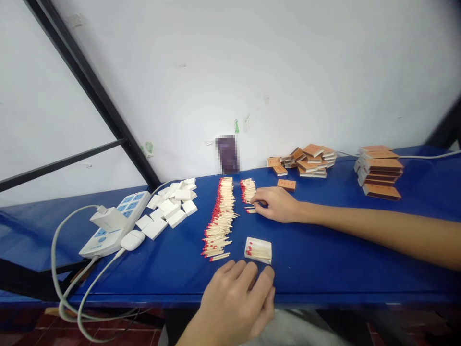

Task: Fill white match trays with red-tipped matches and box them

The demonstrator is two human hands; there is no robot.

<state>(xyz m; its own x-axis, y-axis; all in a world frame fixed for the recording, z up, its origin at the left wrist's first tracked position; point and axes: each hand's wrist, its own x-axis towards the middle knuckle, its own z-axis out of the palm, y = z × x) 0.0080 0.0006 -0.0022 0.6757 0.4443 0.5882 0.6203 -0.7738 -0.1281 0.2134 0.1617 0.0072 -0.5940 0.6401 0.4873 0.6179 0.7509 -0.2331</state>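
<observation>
My right hand (275,203) rests at the near end of a short row of red-tipped matches (248,190). Its thumb and fingertips are pinched together over the matches there; a few loose matches (249,210) lie just beneath. By the table's front edge, my left hand (239,298) is curled, its fingertips turned down and hidden, so whatever it may hold does not show. Just beyond its index finger sits a white matchbox tray (268,260) with several matches inside. A long, dense row of matches (225,206) runs from the back toward my left hand.
White matchbox trays (167,209) lie piled at left, beside a power strip (126,211) with a plugged-in charger and cables. Orange matchbox covers (311,161) are heaped at the back; others form a stack (380,170) at right. A single box (286,184) lies behind my right hand.
</observation>
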